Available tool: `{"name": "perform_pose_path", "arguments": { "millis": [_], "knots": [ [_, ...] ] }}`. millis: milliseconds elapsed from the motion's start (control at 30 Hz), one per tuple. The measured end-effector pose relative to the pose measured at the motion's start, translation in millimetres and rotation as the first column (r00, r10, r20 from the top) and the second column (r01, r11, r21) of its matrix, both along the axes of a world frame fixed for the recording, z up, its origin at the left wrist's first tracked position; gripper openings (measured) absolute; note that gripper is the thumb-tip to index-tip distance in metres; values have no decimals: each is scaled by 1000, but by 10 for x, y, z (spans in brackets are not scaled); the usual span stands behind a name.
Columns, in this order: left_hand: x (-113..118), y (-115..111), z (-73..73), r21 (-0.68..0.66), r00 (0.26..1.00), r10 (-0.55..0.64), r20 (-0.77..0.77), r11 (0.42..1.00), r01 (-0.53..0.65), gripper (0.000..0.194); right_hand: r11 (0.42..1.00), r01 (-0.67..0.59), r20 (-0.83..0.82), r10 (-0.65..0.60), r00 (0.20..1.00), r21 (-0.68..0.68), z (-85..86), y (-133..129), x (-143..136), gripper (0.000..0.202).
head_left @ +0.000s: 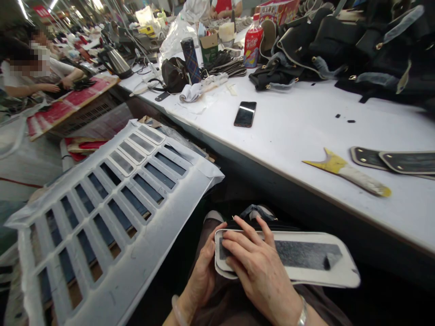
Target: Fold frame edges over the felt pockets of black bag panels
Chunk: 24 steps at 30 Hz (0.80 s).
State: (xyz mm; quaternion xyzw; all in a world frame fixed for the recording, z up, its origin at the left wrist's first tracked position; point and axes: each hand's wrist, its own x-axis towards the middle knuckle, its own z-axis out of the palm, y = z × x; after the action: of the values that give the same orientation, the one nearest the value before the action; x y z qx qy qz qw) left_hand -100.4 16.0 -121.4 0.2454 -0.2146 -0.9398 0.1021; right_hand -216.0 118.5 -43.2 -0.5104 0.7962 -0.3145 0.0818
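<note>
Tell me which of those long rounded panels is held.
The pale panel, with left hand and right hand on it; the dark panels lie on the table.

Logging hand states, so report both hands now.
Left hand: closed on the pale panel's near end.
Right hand: fingers spread flat, pressing on the panel's dark strip.

Pressing down on a pale panel (316, 271) with the right hand (260, 267), gripping its end with the left (204, 267).
</note>
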Motion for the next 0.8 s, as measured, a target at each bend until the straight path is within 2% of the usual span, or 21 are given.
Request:
{"name": "perform_pose_path", "arguments": {
  "millis": [167,300,500,633,733,800],
  "knots": [
    [10,-34,-4,-27,998,-31,54,999,32,41,1000,-10,2,10,1000,6,10,-3,-22,31],
    [-13,-12,47,-37,996,-17,83,999,20,44,1000,-10,-17,10,1000,3,-6,-13,-26,24],
    [-33,36,92,-244,978,-22,207,967,74,43,999,-29,-71,28,997,-18,-36,-17,-77,18],
    [-37,24,28,-430,932,39,361,893,130,40,999,-41,-94,40,995,-14,-59,-23,-116,21],
    [-46,5,7,-470,908,59,415,868,159,43,1000,-16,-79,13,997,-27,-64,-35,-116,24],
    [-41,7,13,-458,914,59,403,877,145,44,999,-3,-73,0,997,-33,-59,-38,-101,26]
  ]
}}
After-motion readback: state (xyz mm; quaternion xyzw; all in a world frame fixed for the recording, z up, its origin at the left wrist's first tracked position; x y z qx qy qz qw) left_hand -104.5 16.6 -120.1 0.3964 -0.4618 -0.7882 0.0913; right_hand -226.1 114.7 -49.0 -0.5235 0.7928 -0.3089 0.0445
